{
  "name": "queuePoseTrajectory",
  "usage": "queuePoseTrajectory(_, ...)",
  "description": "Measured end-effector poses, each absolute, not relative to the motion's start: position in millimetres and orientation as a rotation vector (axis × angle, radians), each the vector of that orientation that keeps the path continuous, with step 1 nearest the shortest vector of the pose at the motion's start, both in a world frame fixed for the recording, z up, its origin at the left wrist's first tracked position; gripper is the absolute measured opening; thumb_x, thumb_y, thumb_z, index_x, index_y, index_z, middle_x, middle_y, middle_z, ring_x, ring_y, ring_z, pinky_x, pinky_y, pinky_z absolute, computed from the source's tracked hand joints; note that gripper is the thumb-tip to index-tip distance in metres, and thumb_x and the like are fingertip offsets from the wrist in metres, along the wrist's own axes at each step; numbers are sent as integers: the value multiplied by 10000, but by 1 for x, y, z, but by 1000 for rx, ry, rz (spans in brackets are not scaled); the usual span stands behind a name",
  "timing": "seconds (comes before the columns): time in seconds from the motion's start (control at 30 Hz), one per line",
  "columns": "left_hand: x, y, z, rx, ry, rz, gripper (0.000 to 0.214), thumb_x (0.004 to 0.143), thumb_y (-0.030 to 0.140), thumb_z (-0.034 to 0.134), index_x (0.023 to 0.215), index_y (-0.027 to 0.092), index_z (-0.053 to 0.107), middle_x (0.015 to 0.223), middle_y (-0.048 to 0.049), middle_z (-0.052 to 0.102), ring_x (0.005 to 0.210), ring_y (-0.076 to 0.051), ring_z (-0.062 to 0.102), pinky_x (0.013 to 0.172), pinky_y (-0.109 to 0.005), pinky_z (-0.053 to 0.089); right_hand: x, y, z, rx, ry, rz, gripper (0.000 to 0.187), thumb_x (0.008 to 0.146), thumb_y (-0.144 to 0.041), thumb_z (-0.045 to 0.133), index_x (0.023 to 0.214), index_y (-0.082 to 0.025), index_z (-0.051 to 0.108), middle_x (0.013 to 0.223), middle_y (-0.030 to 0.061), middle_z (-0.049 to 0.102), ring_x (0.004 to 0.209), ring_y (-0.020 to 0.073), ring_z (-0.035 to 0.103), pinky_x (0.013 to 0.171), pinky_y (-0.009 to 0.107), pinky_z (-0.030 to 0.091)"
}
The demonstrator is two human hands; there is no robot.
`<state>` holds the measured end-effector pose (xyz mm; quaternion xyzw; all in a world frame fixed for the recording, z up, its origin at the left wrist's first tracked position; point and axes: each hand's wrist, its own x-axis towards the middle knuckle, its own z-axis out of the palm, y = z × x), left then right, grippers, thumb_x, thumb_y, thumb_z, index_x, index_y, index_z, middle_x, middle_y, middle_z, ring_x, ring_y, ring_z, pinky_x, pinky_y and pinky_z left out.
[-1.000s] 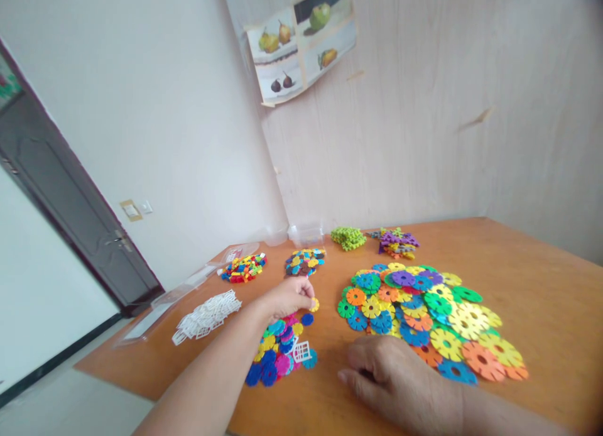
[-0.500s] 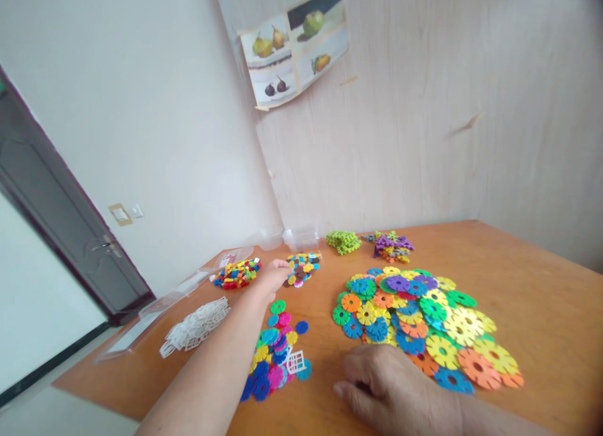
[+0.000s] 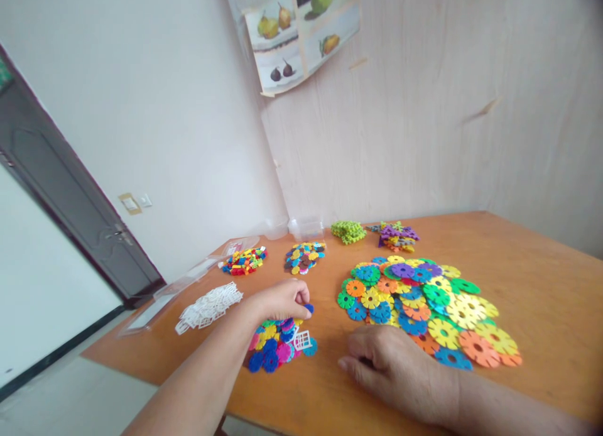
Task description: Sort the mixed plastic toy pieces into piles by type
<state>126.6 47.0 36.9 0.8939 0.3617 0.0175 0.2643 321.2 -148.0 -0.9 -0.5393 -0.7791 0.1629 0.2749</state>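
Desk [image 3: 320,398]: left hand [image 3: 288,298] pinching blue disc [image 3: 309,308], small discs [image 3: 283,352] nearby; picking step, I judge. Lifting needs steady pinch. Right hand [image 3: 398,370] loosely closed.

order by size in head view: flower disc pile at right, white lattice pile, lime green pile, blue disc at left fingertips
1. Flower disc pile
2. White lattice pile
3. Lime green pile, farther back
4. Blue disc, partly hidden by the left hand
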Motion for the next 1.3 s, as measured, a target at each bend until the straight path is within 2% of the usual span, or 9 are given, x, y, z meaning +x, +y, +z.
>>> queuePoseTrajectory(0.37,129,56,33,2127,1033,156,206,641,253,689,808,171,599,664,33,584,576,-107,510,512,-207,347,320,-148,0,-1442,-2089,440,280,893,-300,493,642,-177,491,688,-6,599,608,99,506,553,241,300)
queuePoseTrajectory(0.57,141,92,41,1940,1292,565,159,647,216,678,786,162,624,652,25,593,599,-107,521,551,-206,361,320,-148,2,-1451,-2061,488,252,866,-289,521,641,-180,484,691,-20,597,611,94,503,539,235,292)
queuePoseTrajectory(0.73,148,116,41,1896,1461,816,165,722,204,621,882,167,606,767,-9,650,679,-121,573,619,-217,409,320,-148,2,-1437,-2073,490,245,857,-271,524,636,-179,472,679,-25,581,602,88,486,534,232,287)
queuePoseTrajectory(0.87,138,115,38,1973,1490,759,147,728,177,597,870,162,629,785,-15,659,719,-135,577,626,-217,405,321,-148,0,-1422,-2085,467,261,876,-287,515,643,-179,472,687,-27,581,607,88,488,543,231,294)
queuePoseTrajectory(1.0,120,105,39,2063,1475,579,126,653,198,662,777,171,666,687,6,644,663,-145,563,564,-219,371,321,-149,0,-1422,-2089,466,282,907,-307,485,655,-182,492,704,-18,599,623,95,511,559,234,310)
queuePoseTrajectory(1.3,99,99,28,2210,1520,256,344,561,375,759,820,185,635,699,31,639,634,-135,568,532,-210,356,321,-151,3,-1462,-2097,458,281,905,-308,488,659,-178,531,704,-3,616,631,108,536,569,239,327)
